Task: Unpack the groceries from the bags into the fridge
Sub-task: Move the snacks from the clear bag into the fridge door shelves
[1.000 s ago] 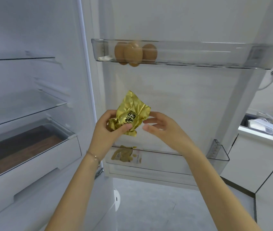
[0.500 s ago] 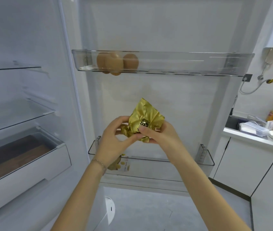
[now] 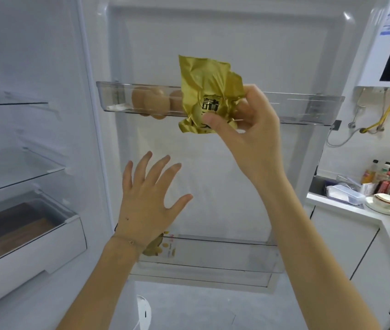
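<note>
My right hand [image 3: 248, 129] grips a crumpled gold foil packet [image 3: 207, 91] with black characters, held up in front of the clear upper door shelf [image 3: 308, 108] of the open fridge. Three brown eggs [image 3: 152, 103] lie at that shelf's left end, just left of the packet. My left hand [image 3: 151, 198] hangs lower with its fingers spread and holds nothing. Below it, the lower door shelf [image 3: 224, 253] holds a white and yellow package [image 3: 165, 247], partly hidden by my left wrist.
Glass shelves [image 3: 22, 179] and a white drawer [image 3: 34, 241] fill the fridge interior on the left. A kitchen counter [image 3: 346, 208] at the right carries bottles, a plastic box and stacked dishes [image 3: 386, 202]. A white water heater [image 3: 389, 44] hangs above it.
The gold packet passed from my left hand to my right, which lifted it up to the upper door shelf. My left hand let go and dropped away, fingers spread.
</note>
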`<state>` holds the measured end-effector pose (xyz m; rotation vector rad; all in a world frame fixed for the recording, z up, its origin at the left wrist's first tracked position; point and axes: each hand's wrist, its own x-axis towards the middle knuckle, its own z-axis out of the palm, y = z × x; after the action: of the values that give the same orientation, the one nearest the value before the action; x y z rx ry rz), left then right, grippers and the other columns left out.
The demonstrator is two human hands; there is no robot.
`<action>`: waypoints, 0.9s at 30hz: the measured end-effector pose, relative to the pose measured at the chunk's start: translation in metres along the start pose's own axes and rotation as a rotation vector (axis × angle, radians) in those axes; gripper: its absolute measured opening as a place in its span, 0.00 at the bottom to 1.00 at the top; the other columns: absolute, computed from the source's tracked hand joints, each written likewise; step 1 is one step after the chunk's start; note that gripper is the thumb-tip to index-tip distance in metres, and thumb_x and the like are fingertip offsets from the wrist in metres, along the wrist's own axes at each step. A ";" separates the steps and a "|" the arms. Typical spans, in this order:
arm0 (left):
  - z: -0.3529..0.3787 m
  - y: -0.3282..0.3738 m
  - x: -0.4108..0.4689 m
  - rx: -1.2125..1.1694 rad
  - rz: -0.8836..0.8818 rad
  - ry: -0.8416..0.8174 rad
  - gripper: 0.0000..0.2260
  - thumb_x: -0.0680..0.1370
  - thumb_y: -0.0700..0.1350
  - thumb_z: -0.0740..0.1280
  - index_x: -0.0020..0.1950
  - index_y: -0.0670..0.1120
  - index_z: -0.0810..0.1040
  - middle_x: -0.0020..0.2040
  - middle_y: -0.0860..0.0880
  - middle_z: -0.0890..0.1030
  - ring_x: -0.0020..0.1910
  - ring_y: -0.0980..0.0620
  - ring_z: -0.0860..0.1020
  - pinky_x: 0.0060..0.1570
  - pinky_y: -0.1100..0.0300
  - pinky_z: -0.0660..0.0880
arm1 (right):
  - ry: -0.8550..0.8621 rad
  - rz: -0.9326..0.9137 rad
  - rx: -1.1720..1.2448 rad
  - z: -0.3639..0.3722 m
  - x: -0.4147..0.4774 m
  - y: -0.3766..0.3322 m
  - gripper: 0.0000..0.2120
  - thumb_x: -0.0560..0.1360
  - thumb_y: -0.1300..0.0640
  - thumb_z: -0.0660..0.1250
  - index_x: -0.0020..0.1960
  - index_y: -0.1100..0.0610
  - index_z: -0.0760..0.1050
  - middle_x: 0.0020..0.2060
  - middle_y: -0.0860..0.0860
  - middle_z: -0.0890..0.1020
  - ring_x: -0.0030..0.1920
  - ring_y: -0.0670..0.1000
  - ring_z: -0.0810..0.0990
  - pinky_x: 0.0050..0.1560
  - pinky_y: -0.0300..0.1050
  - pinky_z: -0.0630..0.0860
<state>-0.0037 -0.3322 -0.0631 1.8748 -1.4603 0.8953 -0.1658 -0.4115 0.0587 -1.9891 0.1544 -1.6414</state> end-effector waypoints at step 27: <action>0.024 -0.014 0.021 -0.067 -0.013 -0.133 0.34 0.73 0.72 0.50 0.75 0.56 0.64 0.73 0.50 0.67 0.74 0.42 0.61 0.71 0.39 0.56 | -0.155 0.200 -0.588 -0.014 0.085 0.000 0.20 0.70 0.42 0.73 0.58 0.48 0.74 0.45 0.45 0.83 0.43 0.48 0.81 0.42 0.45 0.77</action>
<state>0.0174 -0.3603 -0.0614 1.9227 -1.5356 0.7188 -0.1582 -0.4526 0.1344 -2.4158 0.8307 -1.4084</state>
